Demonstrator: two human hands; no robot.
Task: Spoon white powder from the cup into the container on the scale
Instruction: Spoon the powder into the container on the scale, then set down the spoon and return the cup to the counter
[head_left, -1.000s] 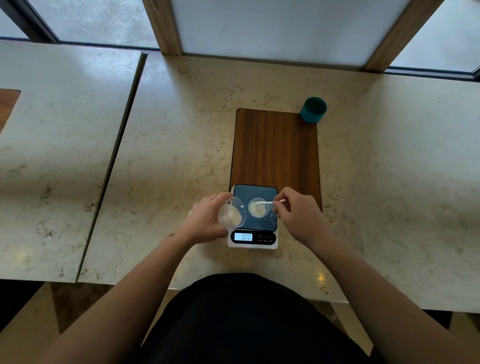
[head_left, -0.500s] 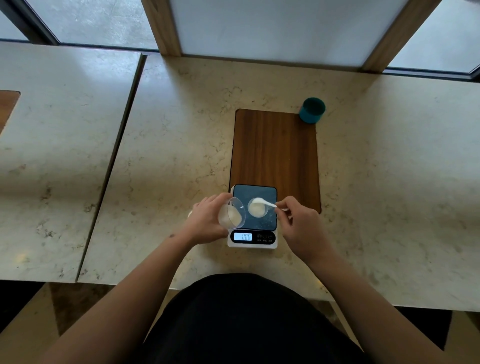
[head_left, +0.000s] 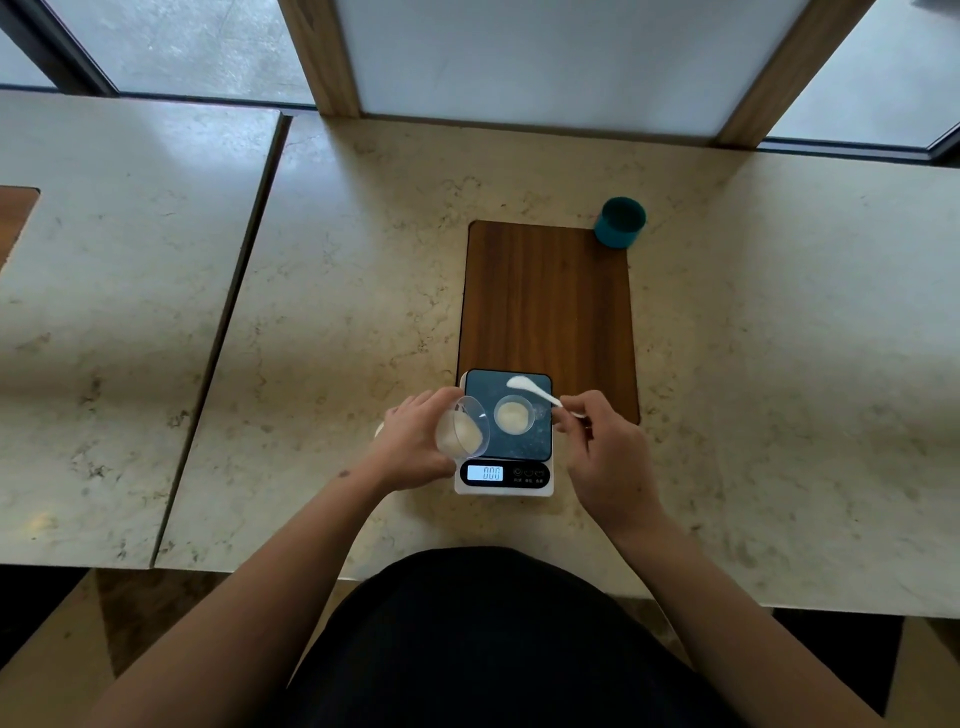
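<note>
A small digital scale (head_left: 506, 447) with a dark glass top sits at the near end of a wooden board (head_left: 548, 301). On it stands a small clear container (head_left: 513, 414) holding white powder. My left hand (head_left: 410, 441) grips a clear plastic cup (head_left: 462, 432), tilted toward the scale, with white powder inside. My right hand (head_left: 602, 447) pinches the handle of a white spoon (head_left: 530, 388). The spoon's bowl hovers over the far part of the scale, beyond the container. The display (head_left: 485, 473) is lit.
A teal cup (head_left: 620, 222) stands at the board's far right corner on the marble counter (head_left: 363, 291). A seam (head_left: 228, 312) separates this counter from another slab at the left. Window frames run along the far edge.
The spoon has lifted off the container and swung away, its bowl now beyond the container's far rim. My left hand and the tilted cup have stayed in place.
</note>
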